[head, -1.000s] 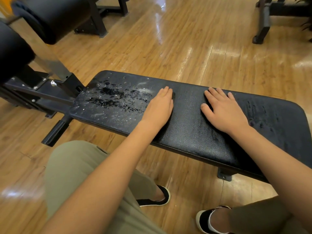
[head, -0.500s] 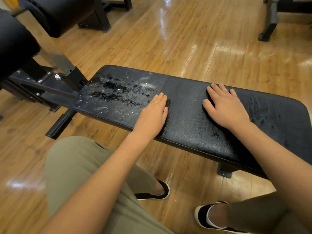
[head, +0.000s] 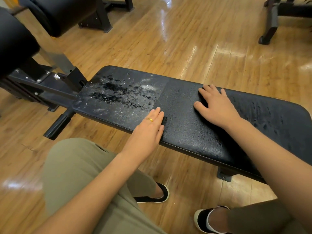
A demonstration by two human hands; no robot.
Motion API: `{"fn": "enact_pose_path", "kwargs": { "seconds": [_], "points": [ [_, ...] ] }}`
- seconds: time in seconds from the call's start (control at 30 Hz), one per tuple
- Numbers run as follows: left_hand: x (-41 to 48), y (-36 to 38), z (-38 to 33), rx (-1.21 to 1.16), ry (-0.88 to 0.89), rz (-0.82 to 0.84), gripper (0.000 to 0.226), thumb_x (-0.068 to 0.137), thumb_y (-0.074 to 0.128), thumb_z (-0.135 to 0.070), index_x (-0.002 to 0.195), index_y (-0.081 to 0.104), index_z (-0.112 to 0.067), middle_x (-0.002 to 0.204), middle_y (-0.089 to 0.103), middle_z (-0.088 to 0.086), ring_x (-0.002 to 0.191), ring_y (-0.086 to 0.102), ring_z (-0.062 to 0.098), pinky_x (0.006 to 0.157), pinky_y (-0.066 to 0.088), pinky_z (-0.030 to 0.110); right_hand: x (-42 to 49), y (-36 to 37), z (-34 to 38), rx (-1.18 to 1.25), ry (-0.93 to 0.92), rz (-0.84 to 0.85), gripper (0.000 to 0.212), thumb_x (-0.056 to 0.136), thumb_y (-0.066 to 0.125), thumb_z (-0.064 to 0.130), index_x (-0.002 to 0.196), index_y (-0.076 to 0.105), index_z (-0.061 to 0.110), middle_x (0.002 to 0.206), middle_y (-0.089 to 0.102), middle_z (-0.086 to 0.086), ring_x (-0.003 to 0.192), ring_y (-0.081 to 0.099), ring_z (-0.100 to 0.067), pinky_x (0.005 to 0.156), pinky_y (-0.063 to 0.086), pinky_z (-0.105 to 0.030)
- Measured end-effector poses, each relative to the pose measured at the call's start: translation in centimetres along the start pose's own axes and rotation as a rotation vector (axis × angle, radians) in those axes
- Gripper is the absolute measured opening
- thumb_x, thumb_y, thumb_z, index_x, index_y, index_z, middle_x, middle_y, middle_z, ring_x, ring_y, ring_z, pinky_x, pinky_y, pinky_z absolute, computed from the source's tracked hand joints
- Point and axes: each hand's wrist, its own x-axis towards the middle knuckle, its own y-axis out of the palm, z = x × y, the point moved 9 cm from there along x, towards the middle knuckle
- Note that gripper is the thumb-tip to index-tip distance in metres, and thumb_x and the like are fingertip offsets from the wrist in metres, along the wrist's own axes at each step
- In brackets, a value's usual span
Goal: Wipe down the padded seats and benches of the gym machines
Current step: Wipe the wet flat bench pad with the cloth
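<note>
A long black padded bench with a pebbled vinyl cover runs from the left middle to the right edge of the head view, above a glossy wooden plank floor. The bench's left end is covered by a patch of white specks and dark wet blots. The middle part looks evenly dark, and faint wet marks show on the right part.

The left hand lies flat on the near edge of the bench, just right of the speckled patch, with its fingers straight and close together. A gold ring sits on one finger. A small dark object peeks out beside the fingertips; what it is cannot be told. The right hand rests palm down on the middle of the bench, with its fingers spread and relaxed and the thumb out to the side, gripping nothing. The two hands are near each other but apart.

At the bench's left end a black metal frame joins it. Two black cylindrical roller pads stand at the upper left. Below the bench are the person's olive trousers and black slip-on shoes. The black steel leg of another machine stands at the top right.
</note>
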Motion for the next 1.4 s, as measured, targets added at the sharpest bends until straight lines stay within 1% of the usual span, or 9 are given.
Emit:
{"fn": "enact_pose_path", "kwargs": {
  "seconds": [0.2, 0.5, 0.6, 0.7, 0.77, 0.9, 1.07, 1.23, 1.4],
  "points": [
    [8.0, 0.7, -2.1, 0.041, 0.099, -0.002, 0.048, 0.106, 0.038, -0.022, 0.151, 0.033, -0.006, 0.162, 0.025, 0.011, 0.150, 0.022, 0.023, 0.119, 0.022, 0.034, 0.0, 0.7, -0.1, -0.065, 0.021, -0.018, 0.069, 0.096, 0.025, 0.053, 0.151, 0.035, 0.014, 0.161, 0.030, -0.004, 0.150, 0.019, -0.024, 0.121, 0.015, -0.051],
    [19.4, 0.6, -1.7, 0.108, 0.044, 0.049, 0.032, 0.105, 0.040, -0.021, 0.129, 0.051, -0.003, 0.146, 0.046, 0.016, 0.135, 0.043, 0.032, 0.104, 0.038, 0.044, 0.2, 0.8, -0.2, -0.074, 0.021, -0.014, 0.073, 0.093, 0.022, 0.056, 0.153, 0.034, 0.015, 0.161, 0.029, -0.003, 0.150, 0.018, -0.022, 0.122, 0.015, -0.050],
    [17.5, 0.2, -1.8, 0.077, 0.056, -0.016, 0.035, 0.105, 0.040, -0.020, 0.135, 0.047, -0.004, 0.148, 0.043, 0.014, 0.136, 0.040, 0.030, 0.105, 0.035, 0.042, 0.1, 0.8, -0.2, -0.067, 0.018, -0.019, 0.073, 0.093, 0.022, 0.056, 0.153, 0.034, 0.015, 0.161, 0.029, -0.004, 0.150, 0.018, -0.023, 0.122, 0.014, -0.050],
    [13.7, 0.1, -1.2, 0.025, 0.065, -0.075, 0.044, 0.106, 0.039, -0.021, 0.147, 0.039, -0.005, 0.158, 0.033, 0.010, 0.147, 0.028, 0.023, 0.115, 0.028, 0.040, 0.1, 0.7, -0.2, -0.058, 0.015, -0.030, 0.072, 0.094, 0.023, 0.055, 0.153, 0.034, 0.015, 0.161, 0.029, -0.004, 0.150, 0.018, -0.023, 0.122, 0.015, -0.050],
    [12.2, 0.3, -0.5, 0.005, 0.062, -0.079, 0.047, 0.107, 0.038, -0.023, 0.151, 0.035, -0.007, 0.161, 0.029, 0.008, 0.150, 0.023, 0.021, 0.116, 0.027, 0.038, 0.1, 0.7, -0.2, -0.062, 0.014, -0.038, 0.070, 0.095, 0.025, 0.054, 0.152, 0.036, 0.015, 0.160, 0.031, -0.004, 0.149, 0.019, -0.022, 0.122, 0.015, -0.050],
    [14.2, 0.3, -0.6, 0.056, 0.075, -0.072, 0.042, 0.106, 0.037, -0.021, 0.145, 0.041, -0.005, 0.158, 0.034, 0.010, 0.148, 0.027, 0.024, 0.113, 0.029, 0.037, 0.2, 0.8, -0.2, -0.067, 0.013, -0.041, 0.069, 0.095, 0.026, 0.053, 0.152, 0.036, 0.015, 0.160, 0.032, -0.004, 0.149, 0.021, -0.023, 0.121, 0.016, -0.050],
    [18.4, 0.0, -0.8, 0.093, 0.033, -0.016, 0.031, 0.106, 0.036, -0.019, 0.128, 0.050, -0.002, 0.145, 0.047, 0.014, 0.137, 0.040, 0.028, 0.103, 0.036, 0.040, 0.3, 0.9, -0.1, -0.071, 0.013, -0.038, 0.067, 0.096, 0.027, 0.053, 0.152, 0.035, 0.015, 0.160, 0.031, -0.003, 0.149, 0.020, -0.023, 0.122, 0.016, -0.050],
    [14.2, -0.5, -0.7, 0.094, 0.038, -0.047, 0.044, 0.107, 0.035, -0.020, 0.148, 0.036, -0.005, 0.159, 0.031, 0.010, 0.148, 0.025, 0.023, 0.112, 0.029, 0.039, 0.2, 0.8, -0.2, -0.071, 0.009, -0.037, 0.070, 0.095, 0.024, 0.054, 0.151, 0.036, 0.014, 0.159, 0.033, -0.004, 0.148, 0.021, -0.023, 0.121, 0.017, -0.050],
    [7.8, -0.1, 0.8, 0.076, 0.034, -0.077, 0.046, 0.107, 0.036, -0.023, 0.151, 0.035, -0.008, 0.161, 0.030, 0.008, 0.149, 0.025, 0.021, 0.114, 0.031, 0.035, 0.2, 0.8, -0.2, -0.071, 0.008, -0.030, 0.067, 0.097, 0.026, 0.052, 0.151, 0.036, 0.013, 0.159, 0.033, -0.004, 0.148, 0.022, -0.024, 0.121, 0.017, -0.050]
  ]
}}
